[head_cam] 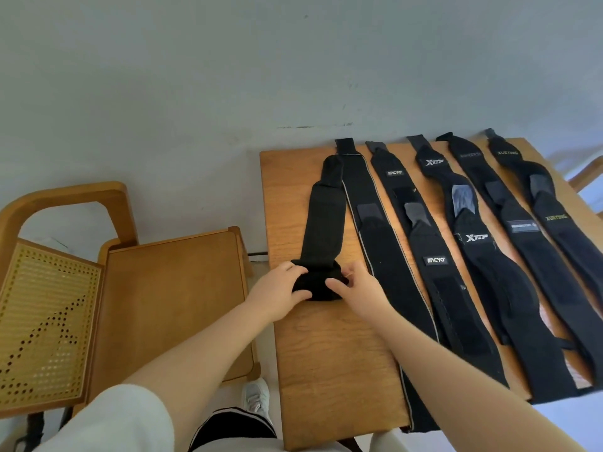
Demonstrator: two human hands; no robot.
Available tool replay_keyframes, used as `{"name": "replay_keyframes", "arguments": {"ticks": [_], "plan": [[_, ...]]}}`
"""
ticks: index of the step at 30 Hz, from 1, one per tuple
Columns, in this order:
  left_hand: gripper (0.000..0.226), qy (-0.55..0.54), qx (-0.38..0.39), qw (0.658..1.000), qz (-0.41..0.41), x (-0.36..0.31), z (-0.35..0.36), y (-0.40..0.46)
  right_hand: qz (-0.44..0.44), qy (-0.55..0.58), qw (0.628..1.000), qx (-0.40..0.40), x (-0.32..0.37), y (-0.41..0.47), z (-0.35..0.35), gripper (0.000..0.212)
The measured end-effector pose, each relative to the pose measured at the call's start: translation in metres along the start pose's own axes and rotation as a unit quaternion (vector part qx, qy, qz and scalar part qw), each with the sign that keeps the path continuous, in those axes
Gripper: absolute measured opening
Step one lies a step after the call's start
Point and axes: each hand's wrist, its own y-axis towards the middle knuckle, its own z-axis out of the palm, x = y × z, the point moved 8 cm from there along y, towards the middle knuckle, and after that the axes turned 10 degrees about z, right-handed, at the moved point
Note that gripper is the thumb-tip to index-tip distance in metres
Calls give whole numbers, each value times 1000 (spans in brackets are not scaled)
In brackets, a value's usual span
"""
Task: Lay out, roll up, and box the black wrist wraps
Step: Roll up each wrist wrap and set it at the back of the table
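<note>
Rolling: both hands work the near end of the leftmost wrap (323, 220), which lies lengthwise on the desk (329, 353).
Roll: a short black roll (318, 285) has formed at the near end; the rest of the strip runs flat toward the wall, probably so it feeds in straight.
Left hand: the left hand (277, 293) grips the roll's left side, fingers (295, 272) curled over its top, thumb under the front edge.
Right hand: the right hand (354, 288) holds the right side, thumb and fingertips pinching the cloth; one hand at each end likely keeps the roll even.
Other wraps: five more (434, 243) lie flat side by side to the right, some edges overlapping, apparently laid out to wait their turn.
Box: none in view.
Chair: a wooden chair (169, 295) stands left of the desk.
Progress: layout looks done; rolling has only just started on the first wrap.
</note>
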Motion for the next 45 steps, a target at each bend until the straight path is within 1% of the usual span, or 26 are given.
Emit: {"name": "replay_keyframes", "arguments": {"ticks": [1, 3, 4, 6, 8, 9, 10, 12, 15, 17, 19, 21, 23, 25, 26, 29, 31, 33, 35, 37, 39, 41, 42, 43, 44, 45], "plan": [[52, -9, 3, 1000, -8, 3, -1, 0, -31, -15, 999, -23, 2, -7, 1, 52], [47, -53, -6, 998, -27, 8, -2, -1, -86, -38, 995, -20, 3, -15, 10, 58], [44, -82, -10, 996, -36, 10, -2, -3, -99, -63, 993, -20, 1, -15, 12, 60], [41, -133, -11, 990, -54, 11, -1, -4, -94, -92, 991, -36, -3, -14, 9, 56], [40, -164, -28, 984, -64, 7, -6, -4, -80, -53, 994, -46, -3, -15, 0, 51], [39, -178, -46, 981, -65, 4, -13, -5, -87, -27, 995, -47, 0, -19, -5, 54], [37, -192, -66, 977, -61, -1, -22, -6, -111, -13, 993, -48, 6, -24, -11, 58], [35, -210, -103, 972, -41, -13, -43, -8, -183, -30, 981, -56, 25, -38, -24, 62], [32, -216, -154, 964, -11, -32, -78, -11, -247, -35, 966, -73, 56, -53, -45, 56], [31, -236, -193, 952, 0, -46, -99, -13, -258, -4, 964, -65, 73, -58, -60, 53], [30, -261, -227, 938, 11, -61, -117, -15, -261, 45, 964, -28, 83, -64, -69, 50], [30, -267, -250, 930, 29, -80, -134, -18, -272, 88, 958, -4, 90, -71, -72, 52], [32, -266, -262, 927, 46, -96, -150, -20, -284, 111, 952, -37, 98, -78, -82, 58], [33, -282, -271, 918, 68, -111, -166, -25, -285, 126, 946, -91, 108, -88, -104, 49], [33, -293, -273, 913, 82, -120, -173, -27, -291, 137, 942, -100, 115, -93, -115, 42], [38, -306, -275, 903, 121, -146, -190, -31, -321, 190, 923, -92, 134, -110, -149, 20], [33, -318, -283, 894, 137, -160, -194, -34, -346, 211, 910, -89, 146, -124, -165, 13], [26, -332, -289, 887, 142, -171, -195, -36, -354, 220, 906, -69, 154, -134, -173, 11], [22, -310, -275, 900, 140, -179, -193, -37, -344, 241, 907, -23, 155, -139, -174, 11], [21, -283, -246, 917, 134, -185, -189, -40, -331, 237, 913, 12, 150, -141, -174, 10], [22, -263, -228, 929, 126, -190, -183, -44, -313, 216, 924, 35, 143, -143, -174, 10], [27, -264, -238, 927, 123, -192, -179, -50, -297, 187, 935, 57, 137, -146, -176, 17], [39, -273, -249, 922, 116, -192, -179, -51, -288, 176, 939, 67, 135, -148, -179, 19], [55, -293, -257, 915, 106, -192, -178, -53, -280, 171, 942, 75, 133, -151, -182, 18], [67, -317, -257, 908, 96, -192, -177, -53, -274, 171, 943, 85, 131, -155, -185, 16], [69, -332, -251, 904, 96, -195, -175, -54, -267, 172, 944, 90, 130, -158, -188, 16]]}}
